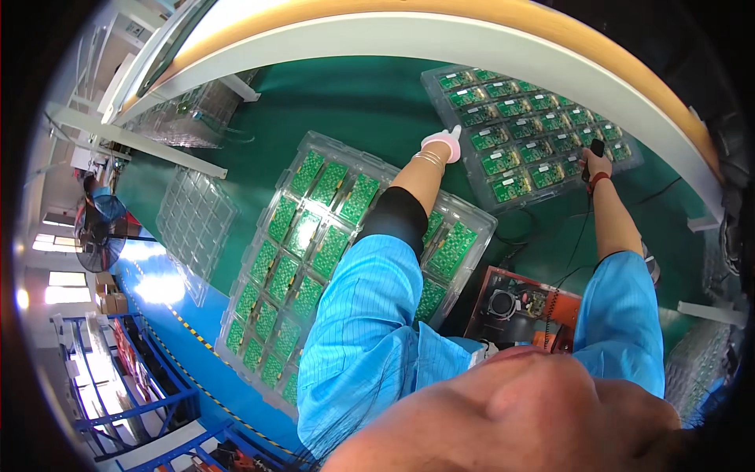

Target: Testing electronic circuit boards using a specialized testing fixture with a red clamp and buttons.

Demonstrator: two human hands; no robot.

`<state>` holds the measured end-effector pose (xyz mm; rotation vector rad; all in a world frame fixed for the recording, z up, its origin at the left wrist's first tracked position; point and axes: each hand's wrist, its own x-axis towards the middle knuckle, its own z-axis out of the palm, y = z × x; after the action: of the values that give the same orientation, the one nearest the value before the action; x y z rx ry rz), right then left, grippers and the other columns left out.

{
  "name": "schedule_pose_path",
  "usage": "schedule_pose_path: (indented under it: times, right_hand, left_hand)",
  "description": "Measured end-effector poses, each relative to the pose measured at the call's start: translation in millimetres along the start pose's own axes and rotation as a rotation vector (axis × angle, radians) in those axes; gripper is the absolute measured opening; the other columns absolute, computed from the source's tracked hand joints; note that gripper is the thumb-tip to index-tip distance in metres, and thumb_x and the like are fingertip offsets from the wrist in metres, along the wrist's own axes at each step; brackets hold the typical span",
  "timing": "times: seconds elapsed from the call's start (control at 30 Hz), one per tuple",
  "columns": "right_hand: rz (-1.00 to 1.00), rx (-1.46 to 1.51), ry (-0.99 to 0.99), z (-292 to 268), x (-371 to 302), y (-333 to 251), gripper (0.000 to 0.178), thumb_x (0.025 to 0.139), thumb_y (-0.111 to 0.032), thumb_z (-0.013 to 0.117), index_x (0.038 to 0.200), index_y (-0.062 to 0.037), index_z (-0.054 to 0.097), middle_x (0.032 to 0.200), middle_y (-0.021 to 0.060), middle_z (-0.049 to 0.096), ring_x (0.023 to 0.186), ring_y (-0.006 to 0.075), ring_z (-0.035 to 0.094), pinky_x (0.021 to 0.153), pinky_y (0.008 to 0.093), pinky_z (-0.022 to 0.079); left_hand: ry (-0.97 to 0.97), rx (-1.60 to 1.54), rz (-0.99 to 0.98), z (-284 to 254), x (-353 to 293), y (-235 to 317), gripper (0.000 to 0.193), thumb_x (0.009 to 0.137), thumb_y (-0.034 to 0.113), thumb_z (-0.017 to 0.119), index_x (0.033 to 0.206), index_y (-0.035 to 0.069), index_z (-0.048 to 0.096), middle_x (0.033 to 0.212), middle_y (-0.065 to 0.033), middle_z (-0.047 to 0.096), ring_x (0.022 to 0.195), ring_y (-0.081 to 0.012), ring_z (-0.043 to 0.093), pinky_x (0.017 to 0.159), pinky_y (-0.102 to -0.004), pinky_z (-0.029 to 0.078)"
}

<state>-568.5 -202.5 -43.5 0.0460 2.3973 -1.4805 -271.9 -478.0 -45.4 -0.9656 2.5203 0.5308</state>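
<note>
My left hand (443, 145), in a white covering with a pink cuff, is at the left edge of a clear plastic tray (479, 178) of green circuit boards. One finger is stretched out; the others are hardly visible. Over that tray's right part, my right hand (599, 164) is closed around a small black handheld device (598, 147), its exact kind unclear. A red band (599, 178) circles the right wrist, and a dark cord (588, 206) hangs nearby. Beneath my left forearm lies another clear tray (313, 139) of green boards, partly hidden by the sleeve.
Both trays rest on a green mat (338, 94). An orange-red unit with a fan (502, 304) sits near my body. Clear empty trays (197, 212) and a tray stack (189, 114) are at left. A pale shelf edge (393, 39) arches along the far side.
</note>
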Motion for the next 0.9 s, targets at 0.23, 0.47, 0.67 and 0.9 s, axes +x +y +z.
schedule_pose_path:
  times: [0.23,0.47,0.67,0.9]
  right_hand:
    - [-0.375,-0.509,-0.318,-5,-87,-83,0.016,0.073,-0.017,0.066,0.079,-0.0027,0.064,0.063,0.0078,0.062,0.051,0.0201,0.06,0.049,0.0313,0.046]
    - [-0.651,-1.2,-0.749,6,-189,-120,0.011,0.068,-0.008,0.064,0.079,-0.0042,0.062,0.057,0.0078,0.061,0.047,0.024,0.059,0.05,0.0353,0.049]
    - [-1.187,-1.153,-0.729,6,-312,-144,0.014,0.064,-0.01,0.061,0.077,-0.0061,0.065,0.064,0.0102,0.066,0.06,0.0314,0.063,0.06,0.0399,0.051]
    - [-1.418,-0.659,-1.282,-92,-500,-124,0.025,0.072,-0.012,0.065,0.095,-0.0031,0.059,0.076,0.0129,0.066,0.062,0.0324,0.059,0.06,0.0404,0.048]
  left_hand:
    - [0.009,0.107,0.135,-37,-49,3,0.053,0.084,0.027,0.05,0.135,0.017,0.047,0.13,-0.009,0.056,0.112,-0.0324,0.057,0.096,-0.0406,0.045]
    - [0.193,0.053,0.288,-70,-161,-6,0.049,0.083,0.031,0.051,0.129,0.014,0.054,0.127,-0.0076,0.058,0.113,-0.0315,0.056,0.096,-0.0372,0.045]
    - [0.208,-0.028,0.284,-70,-256,-73,0.052,0.081,0.032,0.053,0.128,0.009,0.055,0.127,-0.0096,0.058,0.114,-0.0306,0.056,0.098,-0.0349,0.044]
    - [0.39,-0.441,0.203,-8,-379,-113,0.05,0.083,0.028,0.057,0.126,0.003,0.056,0.127,-0.0109,0.059,0.115,-0.0265,0.056,0.098,-0.0304,0.043]
